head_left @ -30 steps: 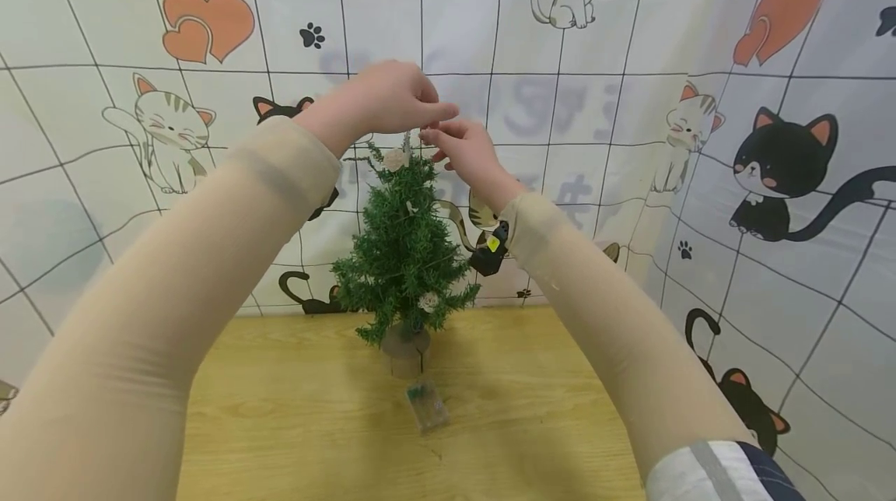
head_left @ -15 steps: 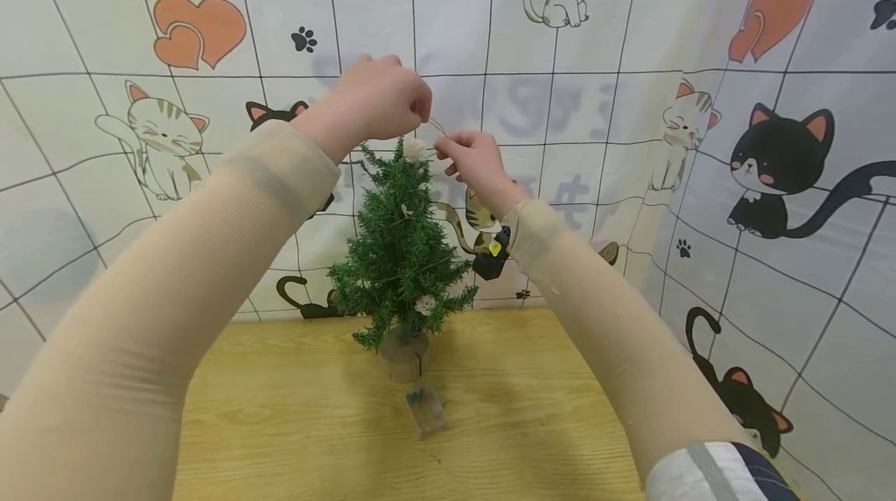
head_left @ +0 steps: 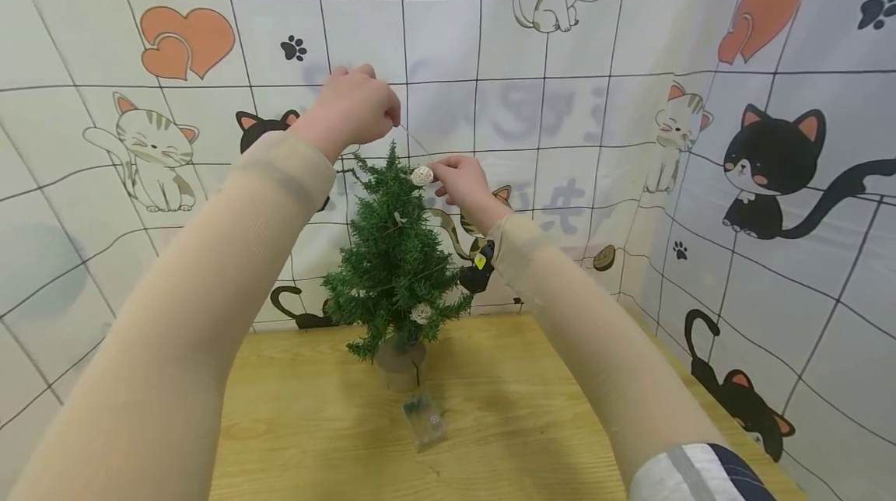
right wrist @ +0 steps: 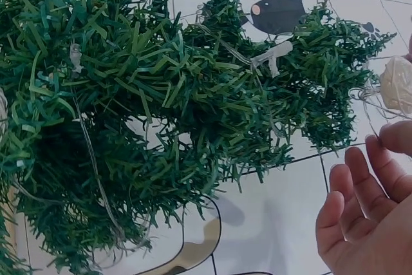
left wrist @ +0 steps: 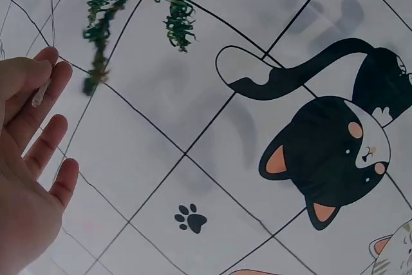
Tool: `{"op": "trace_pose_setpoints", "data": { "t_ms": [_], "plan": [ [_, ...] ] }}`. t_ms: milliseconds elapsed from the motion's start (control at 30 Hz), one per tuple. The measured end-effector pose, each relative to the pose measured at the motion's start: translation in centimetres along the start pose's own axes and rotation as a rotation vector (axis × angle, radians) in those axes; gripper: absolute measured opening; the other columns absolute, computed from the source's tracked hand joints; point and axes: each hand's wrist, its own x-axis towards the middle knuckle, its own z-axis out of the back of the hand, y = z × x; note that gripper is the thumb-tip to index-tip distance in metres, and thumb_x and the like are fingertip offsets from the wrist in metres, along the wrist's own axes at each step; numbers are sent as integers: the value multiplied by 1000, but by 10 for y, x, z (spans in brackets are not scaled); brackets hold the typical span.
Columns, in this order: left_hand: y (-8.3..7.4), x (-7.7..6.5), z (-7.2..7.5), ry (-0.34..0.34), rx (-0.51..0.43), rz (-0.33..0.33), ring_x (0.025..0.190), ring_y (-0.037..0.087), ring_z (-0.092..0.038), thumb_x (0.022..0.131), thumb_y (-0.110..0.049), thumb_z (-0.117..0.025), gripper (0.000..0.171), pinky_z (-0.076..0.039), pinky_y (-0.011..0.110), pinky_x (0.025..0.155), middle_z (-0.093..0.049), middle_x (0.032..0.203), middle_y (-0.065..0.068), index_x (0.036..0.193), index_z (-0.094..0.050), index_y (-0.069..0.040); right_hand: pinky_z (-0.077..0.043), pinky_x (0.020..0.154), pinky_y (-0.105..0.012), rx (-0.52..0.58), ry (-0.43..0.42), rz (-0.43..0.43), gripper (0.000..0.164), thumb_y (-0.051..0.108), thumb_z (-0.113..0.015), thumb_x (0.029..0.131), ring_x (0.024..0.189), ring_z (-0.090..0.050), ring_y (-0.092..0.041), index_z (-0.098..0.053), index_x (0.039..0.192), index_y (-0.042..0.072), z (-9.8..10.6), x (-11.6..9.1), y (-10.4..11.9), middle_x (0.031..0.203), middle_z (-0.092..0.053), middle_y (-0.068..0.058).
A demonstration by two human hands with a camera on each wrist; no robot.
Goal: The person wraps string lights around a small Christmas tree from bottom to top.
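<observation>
A small green artificial Christmas tree stands on the table, wound with a thin clear light-string wire. Above and left of its top, my left hand pinches the wire between thumb and index finger. A small clear bulb-like tip shows between those fingers in the left wrist view. On the tree's upper right, my right hand pinches the wire beside a white woven ball. The wire stretches between both hands. Clear fittings sit among the branches; another white ball hangs low.
The tree's round base rests on a wooden table. In front of it lies a clear plastic battery box. Behind and to the right hangs a cat-printed curtain.
My hands, close together above the treetop earlier, have drawn apart. The left moved left; the right came down slightly. The white ball shifted right and down, and the wire between the hands lengthened.
</observation>
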Motion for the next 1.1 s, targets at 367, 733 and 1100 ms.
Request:
{"op": "trace_pose_setpoints", "data": {
  "t_ms": [367, 733, 1100],
  "plan": [
    [31, 4, -20, 325, -327, 220, 131, 37, -40, 97, -66, -15, 80, -30, 54, 106, -47, 143, 15, 128, -63, -10, -47, 66, -32, 104, 7, -31, 32, 29, -48, 103, 80, -56, -23, -61, 121, 5, -8, 0, -2, 101, -58, -7],
    [59, -13, -52, 280, -658, 333, 140, 37, -28, 89, -75, -7, 96, -18, 55, 112, -45, 145, 17, 130, -60, -7, -46, 62, -30, 170, 40, 61, 53, 50, -38, 102, 74, -53, -19, -52, 138, 14, -7, -5, 4, 114, -52, -11],
    [72, -37, -87, 124, -832, 357, 134, 38, -37, 92, -72, -9, 94, -11, 57, 113, -50, 139, 20, 129, -60, -2, -47, 63, -29, 80, 43, 138, 40, 30, -58, 98, 75, -58, -19, -54, 136, 18, -6, -10, 3, 114, -64, -6]
  ]
}}
